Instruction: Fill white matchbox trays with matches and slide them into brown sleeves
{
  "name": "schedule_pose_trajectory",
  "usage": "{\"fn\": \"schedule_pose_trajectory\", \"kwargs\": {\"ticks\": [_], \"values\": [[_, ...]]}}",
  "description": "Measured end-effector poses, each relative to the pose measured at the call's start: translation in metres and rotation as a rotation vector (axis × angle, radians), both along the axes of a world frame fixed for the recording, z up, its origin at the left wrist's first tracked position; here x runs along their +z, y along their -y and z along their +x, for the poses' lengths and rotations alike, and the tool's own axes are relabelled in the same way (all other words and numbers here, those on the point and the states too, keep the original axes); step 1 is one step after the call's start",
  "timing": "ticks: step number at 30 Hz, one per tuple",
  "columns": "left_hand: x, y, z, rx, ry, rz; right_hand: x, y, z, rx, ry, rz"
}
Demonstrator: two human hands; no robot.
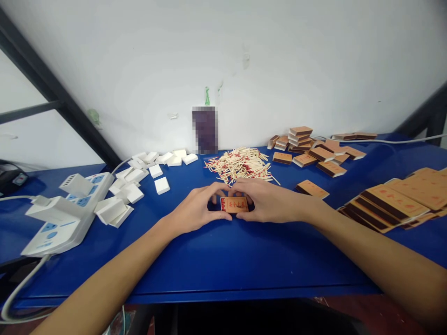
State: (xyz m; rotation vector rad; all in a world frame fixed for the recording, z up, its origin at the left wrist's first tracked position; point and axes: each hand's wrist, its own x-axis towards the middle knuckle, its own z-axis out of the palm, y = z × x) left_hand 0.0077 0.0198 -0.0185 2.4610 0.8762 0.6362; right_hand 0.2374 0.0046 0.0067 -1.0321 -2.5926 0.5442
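Left hand (200,209) and right hand (270,200) on a part-open matchbox (237,204)

Nearest is a bare strip of the blue bench (240,265); just beyond it, midway between the forearms, the matchbox lies printed side up, red match heads showing at its left end. Both hands have hold of it, the fingers curled in and only slightly parted: the left around the end with the heads, the right around the other end, thumbs along the near side. The far fingertips are partly hidden, so how firmly they press cannot be told.

To do this well, I'd keep the inner tray square to the sleeve, tuck in any stray head, and push evenly, without squeezing the thin card.

Flat brown sleeves (394,200) lie to the right and a power strip (63,235) to the left. Farther back are white trays (127,179), loose matches (240,165) and brown boxes (317,153), before the pale wall (286,65).
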Motion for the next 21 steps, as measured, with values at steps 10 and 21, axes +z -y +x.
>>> {"fn": "schedule_pose_trajectory", "kwargs": {"ticks": [10, 21], "values": [[0.005, -0.003, -0.003, -0.028, -0.237, 0.151, -0.007, 0.001, -0.004, 0.008, -0.079, 0.094], [0.009, -0.002, -0.004, -0.094, -0.320, 0.134, -0.003, 0.012, -0.014, -0.111, 0.144, 0.171]]}}
